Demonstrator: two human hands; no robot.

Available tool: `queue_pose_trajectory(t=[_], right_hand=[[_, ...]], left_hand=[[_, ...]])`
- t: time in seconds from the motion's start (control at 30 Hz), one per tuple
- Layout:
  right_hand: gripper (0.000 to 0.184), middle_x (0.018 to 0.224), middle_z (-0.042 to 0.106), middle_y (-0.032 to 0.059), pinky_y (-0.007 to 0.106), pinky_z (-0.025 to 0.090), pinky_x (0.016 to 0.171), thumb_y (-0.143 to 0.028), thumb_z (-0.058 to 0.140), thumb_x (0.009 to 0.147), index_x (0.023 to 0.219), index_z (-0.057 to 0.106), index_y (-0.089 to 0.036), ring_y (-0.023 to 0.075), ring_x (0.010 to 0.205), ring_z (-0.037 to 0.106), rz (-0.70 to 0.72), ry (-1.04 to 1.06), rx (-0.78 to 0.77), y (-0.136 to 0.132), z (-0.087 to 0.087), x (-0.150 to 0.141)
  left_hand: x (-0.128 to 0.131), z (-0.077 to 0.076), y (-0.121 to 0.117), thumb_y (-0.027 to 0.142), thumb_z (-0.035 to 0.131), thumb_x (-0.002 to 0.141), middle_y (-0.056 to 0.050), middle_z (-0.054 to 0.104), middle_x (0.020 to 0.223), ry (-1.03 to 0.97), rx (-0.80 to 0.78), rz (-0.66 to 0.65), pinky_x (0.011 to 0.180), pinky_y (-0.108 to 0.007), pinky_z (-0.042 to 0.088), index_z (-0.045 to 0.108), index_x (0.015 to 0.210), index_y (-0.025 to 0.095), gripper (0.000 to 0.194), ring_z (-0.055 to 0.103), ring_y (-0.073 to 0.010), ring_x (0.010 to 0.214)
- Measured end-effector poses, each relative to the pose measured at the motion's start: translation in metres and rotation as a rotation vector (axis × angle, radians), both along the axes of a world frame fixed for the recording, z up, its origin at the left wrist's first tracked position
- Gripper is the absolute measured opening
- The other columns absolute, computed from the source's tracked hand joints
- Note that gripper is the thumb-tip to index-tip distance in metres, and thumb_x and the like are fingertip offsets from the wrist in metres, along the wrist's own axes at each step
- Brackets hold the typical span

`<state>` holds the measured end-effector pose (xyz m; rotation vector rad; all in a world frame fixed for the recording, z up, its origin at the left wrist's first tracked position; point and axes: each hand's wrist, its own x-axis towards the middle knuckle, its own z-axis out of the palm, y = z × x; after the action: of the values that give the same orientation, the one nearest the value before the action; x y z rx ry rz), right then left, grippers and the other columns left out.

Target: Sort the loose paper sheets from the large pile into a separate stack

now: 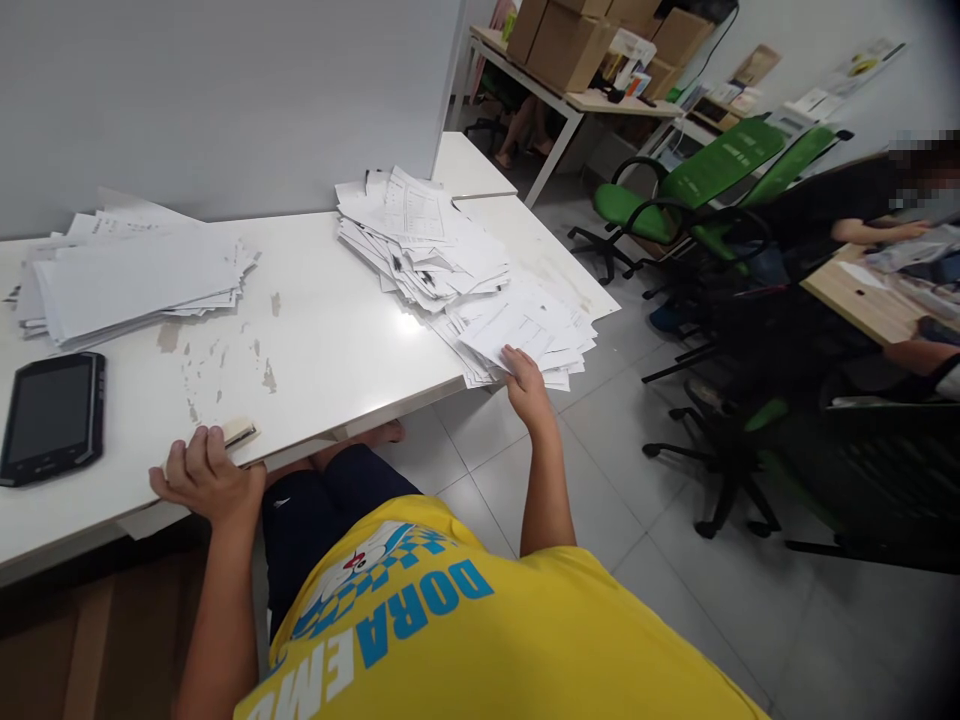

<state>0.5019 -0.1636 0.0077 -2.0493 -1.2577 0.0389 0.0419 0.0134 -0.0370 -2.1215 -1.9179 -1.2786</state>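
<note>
The small stack of printed sheets lies at the right end of the white counter, hanging a little over its near right corner, and my right hand is at its near edge with the fingers curled onto the top sheets, thumb beneath as far as I can tell. Just beyond it, touching it on the far left, sits a bigger, loosely fanned heap of papers. My left hand is at the near edge of the counter, well apart from the right one, its fingers bent over a small cream-coloured block that lies flat there; whether I grip it or only rest on it I cannot tell. To the left of that hand lies a black tablet, screen dark. Farther back on the left is another pile of paper, spread against the grey partition. The counter's surface between is scuffed and chipped. Off to the right stand green office chairs, and another person's arm rests on a wooden desk.
</note>
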Motion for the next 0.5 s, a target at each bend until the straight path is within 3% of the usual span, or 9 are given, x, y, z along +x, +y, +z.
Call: queue_pose_trajectory(t=[0.1,0.33,0.5], right_hand=[[0.054,0.148,0.054,0.0123,0.056,0.035,0.117,-0.029,0.039,0.093,0.144,0.053,-0.018,0.0288,0.144,0.041,-0.121,0.07,-0.009,0.007,-0.003,0.0],[0.047,0.129,0.067,0.0148,0.05,0.042,0.111,-0.035,0.035,0.093,0.123,0.066,-0.016,0.0276,0.125,0.058,-0.222,0.07,0.065,0.017,0.006,-0.005],[0.056,0.141,0.058,0.0186,0.049,0.04,0.111,-0.043,0.04,0.093,0.135,0.057,-0.011,0.0302,0.133,0.05,-0.219,0.035,-0.084,0.021,0.006,-0.006]], left_hand=[[-0.002,-0.005,0.001,0.034,0.058,0.074,-0.017,0.063,0.124,0.064,0.041,0.003,0.112,-0.064,0.015,0.057,0.11,0.018,0.04,0.044,-0.0353,0.128],[-0.007,-0.013,0.003,0.034,0.057,0.07,-0.017,0.063,0.125,0.104,0.08,-0.003,0.112,-0.063,0.016,0.057,0.115,0.017,0.048,0.045,-0.0358,0.128],[-0.009,-0.017,0.001,0.034,0.056,0.069,-0.017,0.062,0.126,0.161,0.107,-0.012,0.113,-0.063,0.015,0.055,0.117,0.016,0.051,0.043,-0.0368,0.129]])
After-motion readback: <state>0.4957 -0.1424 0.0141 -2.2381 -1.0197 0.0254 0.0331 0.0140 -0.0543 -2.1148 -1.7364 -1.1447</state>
